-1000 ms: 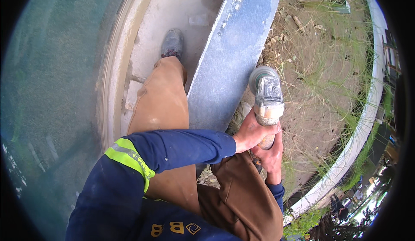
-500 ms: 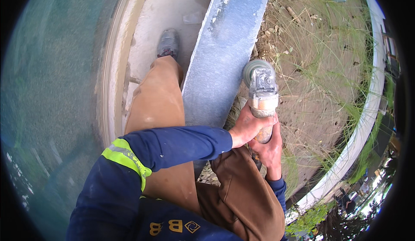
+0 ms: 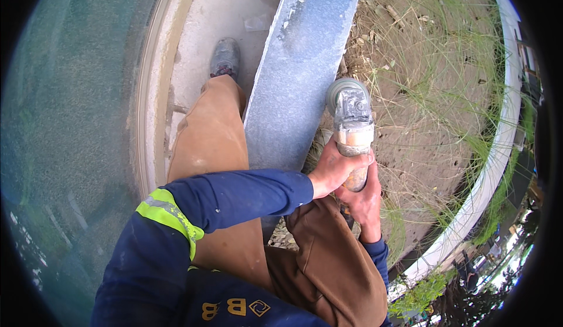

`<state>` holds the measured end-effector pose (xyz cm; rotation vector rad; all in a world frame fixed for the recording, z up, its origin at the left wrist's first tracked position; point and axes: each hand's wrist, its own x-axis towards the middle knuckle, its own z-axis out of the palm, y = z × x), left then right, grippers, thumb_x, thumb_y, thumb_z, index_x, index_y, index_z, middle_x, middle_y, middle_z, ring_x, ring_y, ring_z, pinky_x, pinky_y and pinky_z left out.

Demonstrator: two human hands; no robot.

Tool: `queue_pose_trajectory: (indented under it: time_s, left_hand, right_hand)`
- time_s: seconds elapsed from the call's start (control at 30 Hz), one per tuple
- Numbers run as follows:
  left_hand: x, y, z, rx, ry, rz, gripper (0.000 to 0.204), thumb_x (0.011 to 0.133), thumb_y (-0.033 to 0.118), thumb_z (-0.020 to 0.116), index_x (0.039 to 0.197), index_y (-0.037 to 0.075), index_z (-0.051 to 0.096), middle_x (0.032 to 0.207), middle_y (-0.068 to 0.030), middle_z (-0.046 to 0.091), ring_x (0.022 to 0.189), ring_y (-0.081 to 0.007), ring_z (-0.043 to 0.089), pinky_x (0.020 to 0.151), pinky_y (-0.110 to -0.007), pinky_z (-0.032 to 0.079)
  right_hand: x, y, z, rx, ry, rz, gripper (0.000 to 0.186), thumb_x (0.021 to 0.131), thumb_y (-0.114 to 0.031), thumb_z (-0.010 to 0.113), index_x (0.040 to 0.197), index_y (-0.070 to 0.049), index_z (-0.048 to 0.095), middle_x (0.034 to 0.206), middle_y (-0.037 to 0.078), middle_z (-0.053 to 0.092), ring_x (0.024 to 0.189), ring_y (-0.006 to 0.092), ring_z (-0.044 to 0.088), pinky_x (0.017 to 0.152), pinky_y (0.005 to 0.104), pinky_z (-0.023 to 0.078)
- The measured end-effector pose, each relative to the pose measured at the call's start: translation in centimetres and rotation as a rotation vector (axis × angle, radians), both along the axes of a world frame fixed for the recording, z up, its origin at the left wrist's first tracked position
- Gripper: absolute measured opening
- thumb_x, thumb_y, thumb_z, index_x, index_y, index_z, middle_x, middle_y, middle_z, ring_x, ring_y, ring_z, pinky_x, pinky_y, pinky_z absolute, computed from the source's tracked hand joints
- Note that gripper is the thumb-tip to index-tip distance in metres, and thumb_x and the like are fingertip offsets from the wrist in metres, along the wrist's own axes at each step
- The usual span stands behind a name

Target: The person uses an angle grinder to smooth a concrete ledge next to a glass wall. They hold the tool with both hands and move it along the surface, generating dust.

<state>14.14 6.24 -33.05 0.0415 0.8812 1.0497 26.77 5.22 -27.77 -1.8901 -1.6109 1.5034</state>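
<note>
Both of my hands grip a dusty angle grinder (image 3: 355,133) with a round disc (image 3: 346,87) at its far end. The disc sits against the right edge of a long bluish-grey stone slab (image 3: 296,86). My left hand (image 3: 335,167) wraps the body just behind the grinder's head, its arm crossing in front of me. Lower down, my right hand (image 3: 363,201) is closed round the rear of the body. The fingers under the tool are partly hidden.
A large glass pane (image 3: 76,110) with a pale frame (image 3: 153,92) stands at the left. My shoe (image 3: 225,57) rests on a dusty ledge (image 3: 199,28) between frame and slab. Dry soil with grass (image 3: 428,110) lies to the right, bordered by a curved white kerb (image 3: 495,168).
The grinder and both hands have shifted very slightly up and left in view, the slab along with them. My grip looks the same.
</note>
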Motion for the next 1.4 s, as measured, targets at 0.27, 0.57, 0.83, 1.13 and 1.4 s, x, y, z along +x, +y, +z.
queue_pose_trajectory:
  time_s: [0.27,0.57,0.83,1.13,1.4]
  left_hand:
    - [0.0,0.0,0.2,0.013,-0.026,-0.008,0.044,0.084,0.01,0.075,0.125,0.004,0.06,0.114,-0.0076,0.067,0.106,-0.0185,0.064,0.095,-0.038,0.052]
    - [0.0,0.0,0.1,0.063,0.036,0.045,0.046,0.083,0.012,0.075,0.125,0.004,0.059,0.113,-0.0072,0.067,0.106,-0.0182,0.064,0.095,-0.038,0.052]
    - [-0.3,0.8,-0.3,0.047,0.01,-0.017,0.045,0.086,0.013,0.074,0.127,0.003,0.058,0.115,-0.0087,0.066,0.106,-0.0193,0.064,0.094,-0.038,0.053]
    - [-0.1,0.7,-0.5,0.048,0.017,-0.001,0.041,0.086,0.015,0.076,0.123,0.003,0.061,0.113,-0.0083,0.068,0.104,-0.018,0.065,0.093,-0.038,0.053]
    - [-0.1,0.3,-0.6,0.044,-0.012,-0.006,0.041,0.085,0.013,0.075,0.123,0.003,0.062,0.111,-0.0077,0.069,0.103,-0.0177,0.066,0.093,-0.037,0.053]
  right_hand:
    - [-0.2,0.1,0.3,-0.004,0.006,-0.013,0.101,0.07,-0.017,0.085,0.155,-0.006,0.032,0.123,0.018,0.068,0.11,0.0249,0.068,0.095,0.039,0.054]
    - [-0.4,0.2,0.2,0.063,-0.003,0.029,0.101,0.07,-0.017,0.086,0.155,-0.005,0.033,0.124,0.019,0.067,0.113,0.0262,0.068,0.096,0.04,0.054]
    - [-0.1,0.7,-0.6,0.064,0.032,0.0,0.101,0.07,-0.018,0.087,0.155,-0.005,0.034,0.126,0.02,0.068,0.114,0.027,0.067,0.096,0.0402,0.054]
    - [-0.1,0.7,-0.8,0.087,-0.026,0.032,0.102,0.069,-0.019,0.087,0.155,-0.006,0.034,0.122,0.02,0.069,0.112,0.0295,0.069,0.094,0.0411,0.055]
    - [-0.4,0.5,-0.5,0.067,-0.029,0.015,0.1,0.07,-0.018,0.086,0.155,-0.006,0.035,0.122,0.02,0.069,0.111,0.027,0.069,0.094,0.0404,0.055]
